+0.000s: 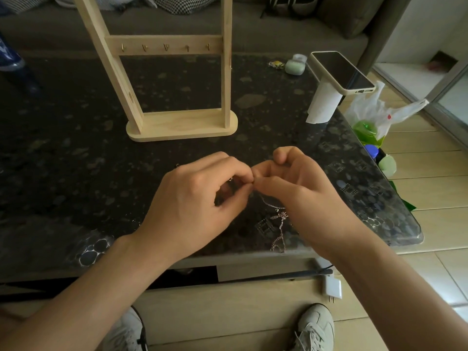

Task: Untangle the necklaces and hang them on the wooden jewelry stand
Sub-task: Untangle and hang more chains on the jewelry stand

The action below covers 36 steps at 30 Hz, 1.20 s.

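Necklaces: thin tangled chains, pinched where the curled fingertips of the left hand and right hand meet. Loose lengths trail under the right hand onto the dark table. Wooden jewelry stand stands upright beyond both hands. Phone lies well beyond the right hand.

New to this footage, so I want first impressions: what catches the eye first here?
The left hand and right hand meet at centre, pinching a thin necklace chain that trails toward the near table edge. Behind them stands the wooden jewelry stand, its visible hooks bare.
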Motion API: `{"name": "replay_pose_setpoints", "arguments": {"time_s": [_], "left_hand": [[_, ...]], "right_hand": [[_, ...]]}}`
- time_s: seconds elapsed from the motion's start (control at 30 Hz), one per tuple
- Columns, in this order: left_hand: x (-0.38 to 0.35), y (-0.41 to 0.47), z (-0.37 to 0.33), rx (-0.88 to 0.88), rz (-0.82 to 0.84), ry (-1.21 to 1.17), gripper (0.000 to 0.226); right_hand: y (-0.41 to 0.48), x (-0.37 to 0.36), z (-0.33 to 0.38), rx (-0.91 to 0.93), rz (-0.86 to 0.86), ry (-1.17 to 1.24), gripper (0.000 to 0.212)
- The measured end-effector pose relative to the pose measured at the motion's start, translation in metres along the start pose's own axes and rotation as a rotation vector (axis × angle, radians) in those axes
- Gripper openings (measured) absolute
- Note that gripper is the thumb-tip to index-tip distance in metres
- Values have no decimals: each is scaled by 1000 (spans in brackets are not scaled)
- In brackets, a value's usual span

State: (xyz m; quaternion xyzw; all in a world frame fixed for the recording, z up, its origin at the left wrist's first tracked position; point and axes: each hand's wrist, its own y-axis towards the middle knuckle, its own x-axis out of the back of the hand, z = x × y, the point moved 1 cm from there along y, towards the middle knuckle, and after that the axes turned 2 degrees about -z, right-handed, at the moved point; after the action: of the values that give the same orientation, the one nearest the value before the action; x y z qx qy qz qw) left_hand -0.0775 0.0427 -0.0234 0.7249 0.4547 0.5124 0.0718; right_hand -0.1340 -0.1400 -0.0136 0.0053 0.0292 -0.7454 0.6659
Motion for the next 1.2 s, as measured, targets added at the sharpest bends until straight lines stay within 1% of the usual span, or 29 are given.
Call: {"name": "replay_pose_setpoints", "arguments": {"time_s": [0.1,0.2,0.33,0.43,0.53,0.67,0.77,0.83,0.87,0.93,1.0,1.1,1.2], "left_hand": [[1,2,-1,78,80,-67,10],[2,4,2,131,164,-132,12],[4,4,3,186,258,-205,13],[6,5,1,182,264,-235,12],[8,6,0,199,272,-276,13],[10,8,-1,198,289,-325,13],[9,7,0,163,295,-300,13],[7,6,0,137,269,-276,12],[6,5,-1,129,228,-272,12],[6,4,-3,114,109,-266,17],[5,4,-5,59,1,-215,22],[3,2,-5,-26,-122,-117,18],[1,-2,-6,-55,-175,-68,13]], "right_hand": [[1,0,-3,41,34,-130,29],[1,0,-2,108,64,-256,30],[0,0,3,148,91,-393,38],[-1,1,6,143,86,-435,47],[-1,-1,8,153,73,-465,51],[-2,-3,10,187,56,-473,51],[-3,-4,10,199,34,-482,50],[-2,-3,10,191,22,-456,50],[-2,-2,11,187,17,-443,49],[-2,-2,10,179,5,-418,48],[-2,-2,9,170,0,-368,47],[-1,-2,7,143,-25,-237,47],[-1,-4,7,111,-56,-113,44]]}}
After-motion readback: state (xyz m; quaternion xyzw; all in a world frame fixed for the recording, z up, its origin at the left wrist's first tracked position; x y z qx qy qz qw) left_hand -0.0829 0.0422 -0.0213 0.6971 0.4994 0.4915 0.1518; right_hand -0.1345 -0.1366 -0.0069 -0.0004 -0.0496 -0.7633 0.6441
